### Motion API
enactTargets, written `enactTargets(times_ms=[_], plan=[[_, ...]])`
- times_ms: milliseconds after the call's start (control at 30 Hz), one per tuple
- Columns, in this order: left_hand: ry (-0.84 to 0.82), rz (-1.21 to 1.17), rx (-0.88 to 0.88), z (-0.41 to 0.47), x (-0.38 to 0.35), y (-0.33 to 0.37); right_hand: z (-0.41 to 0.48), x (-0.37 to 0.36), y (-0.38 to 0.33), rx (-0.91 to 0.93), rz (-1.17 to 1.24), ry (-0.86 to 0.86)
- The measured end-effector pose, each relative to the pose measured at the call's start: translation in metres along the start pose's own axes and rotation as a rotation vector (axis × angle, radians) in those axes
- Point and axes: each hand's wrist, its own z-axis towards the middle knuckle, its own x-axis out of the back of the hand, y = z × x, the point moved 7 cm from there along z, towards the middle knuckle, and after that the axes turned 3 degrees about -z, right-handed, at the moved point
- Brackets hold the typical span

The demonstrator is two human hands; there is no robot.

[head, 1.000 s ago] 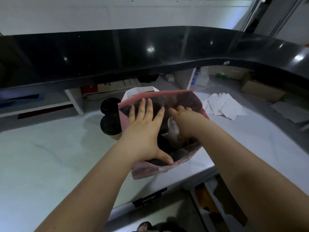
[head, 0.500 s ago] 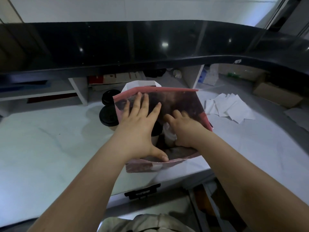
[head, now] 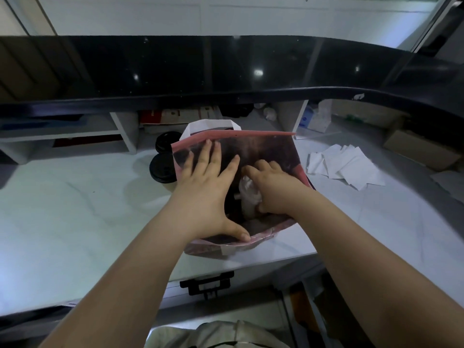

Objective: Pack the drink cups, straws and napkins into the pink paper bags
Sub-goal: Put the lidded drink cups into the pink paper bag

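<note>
Pushing napkin into pink bag

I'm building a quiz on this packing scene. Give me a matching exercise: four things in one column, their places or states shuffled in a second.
Things:
1. left hand
2. right hand
3. loose napkins
4. black-lidded cups

Places or states:
A. on the counter, right of the pink bag
B. standing left of the bag
C. spread flat, holding the bag's mouth open
D. inside the bag, gripping something white

Pairs: 1-C, 2-D, 3-A, 4-B
</note>
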Motion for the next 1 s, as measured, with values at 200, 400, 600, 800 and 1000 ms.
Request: enactTargets(times_ms=[200, 400, 600, 800, 1000], plan=[[0.024, -0.026, 0.041, 0.000, 0.000, 0.001, -0.012, -0.015, -0.009, 0.016, -0.070, -0.007], [0.040, -0.029, 0.055, -0.015, -0.001, 0.004, -0.025, -0.033, -0.006, 0.028, -0.024, -0.094], [0.028, -0.016, 0.078, -0.019, -0.007, 0.008, -0.023, -0.055, -0.010, 0.057, 0.021, -0.139], [0.077, 0.048, 0.044, -0.013, 0.000, 0.005, -0.021, -0.064, -0.011, 0.033, 0.001, -0.161], [0.081, 0.026, 0.062, -0.020, -0.002, -0.002, -0.019, -0.071, -0.009, 0.028, 0.060, -0.138]])
